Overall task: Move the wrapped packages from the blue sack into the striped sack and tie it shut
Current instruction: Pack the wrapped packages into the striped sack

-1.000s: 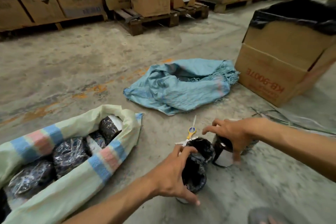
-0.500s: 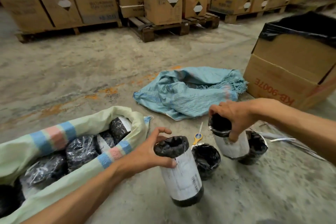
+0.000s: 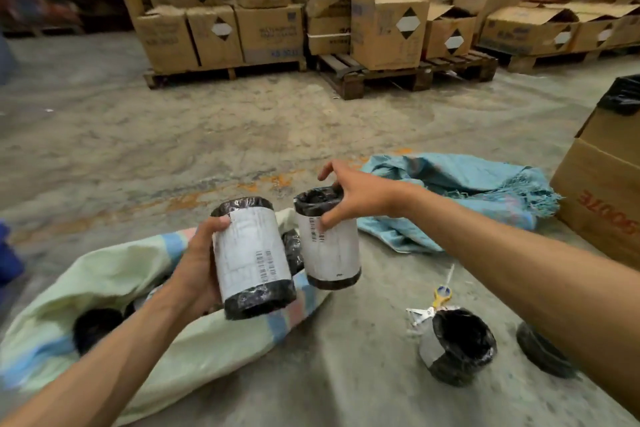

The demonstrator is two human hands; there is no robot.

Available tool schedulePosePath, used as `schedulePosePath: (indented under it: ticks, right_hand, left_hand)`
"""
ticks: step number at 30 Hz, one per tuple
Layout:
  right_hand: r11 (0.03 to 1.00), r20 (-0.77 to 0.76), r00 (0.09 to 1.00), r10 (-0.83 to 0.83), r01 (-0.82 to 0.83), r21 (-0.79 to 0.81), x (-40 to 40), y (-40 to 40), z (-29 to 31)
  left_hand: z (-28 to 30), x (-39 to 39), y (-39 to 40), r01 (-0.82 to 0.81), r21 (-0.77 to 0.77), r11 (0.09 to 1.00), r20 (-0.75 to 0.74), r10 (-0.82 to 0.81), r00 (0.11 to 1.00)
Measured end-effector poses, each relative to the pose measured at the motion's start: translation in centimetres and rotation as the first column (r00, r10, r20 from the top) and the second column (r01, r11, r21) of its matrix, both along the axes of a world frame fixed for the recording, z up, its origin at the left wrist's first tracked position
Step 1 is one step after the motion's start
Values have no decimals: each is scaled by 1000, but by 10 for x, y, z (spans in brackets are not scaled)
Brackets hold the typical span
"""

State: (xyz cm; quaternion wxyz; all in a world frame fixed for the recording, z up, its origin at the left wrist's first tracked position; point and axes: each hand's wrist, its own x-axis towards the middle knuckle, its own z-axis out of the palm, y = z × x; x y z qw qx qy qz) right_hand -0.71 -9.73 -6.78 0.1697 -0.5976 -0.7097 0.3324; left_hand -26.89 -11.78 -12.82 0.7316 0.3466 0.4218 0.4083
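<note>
**Head view: a wrapped package in each of my hands above the striped sack**

My left hand (image 3: 197, 263) grips one wrapped package (image 3: 252, 255) round its side, fingers curled onto the white label, holding it upright over the open mouth of the striped sack (image 3: 114, 288). My right hand (image 3: 356, 198) holds a second package (image 3: 329, 239) from the top, thumb on its label and fingers over the black rim, just beside the first. The striped sack lies on the concrete floor (image 3: 207, 135) at my left with dark wrapped packages showing inside. The blue sack (image 3: 460, 194) lies crumpled beyond my right forearm. A third package (image 3: 455, 345) stands on the floor near my right arm, and yellow-handled scissors (image 3: 434, 302) lie just behind it. A cardboard box (image 3: 602, 198) lined with black plastic stands at the right.
</note>
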Motion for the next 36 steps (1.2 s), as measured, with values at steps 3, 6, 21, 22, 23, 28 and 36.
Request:
schedulePosePath:
  ticks: [3, 6, 21, 22, 23, 28, 36]
  right_hand:
    - [998, -129, 990, -65, 66, -2, -43, 29, -17]
    - [992, -124, 986, -108, 114, 44, -84, 59, -33]
    - [973, 460, 886, 49, 62, -222, -148, 116, -86]
    - [973, 449, 892, 56, 53, -226, -150, 116, -93]
    - [974, 430, 902, 50, 50, -220, -153, 116, -99]
    - [982, 259, 965, -39, 85, -167, -154, 113, -123]
    - [995, 97, 991, -95, 96, -1, -149, 110, -160]
  left_hand:
    - [6, -47, 14, -154, 31, 988, -95, 157, 983]
    - [2, -107, 37, -313, 132, 940, -379, 340, 860]
    - [-58, -168, 50, -215, 293, 932, -954, 300, 0]
    - [-60, -165, 51, -212, 283, 935, -958, 285, -20]
    - [-63, -163, 53, -211, 269, 940, -963, 269, -28]
    - [-72, -158, 66, -281, 253, 926, -967, 242, -74]
    - [-92, -159, 62, -231, 260, 938, -966, 255, -50]
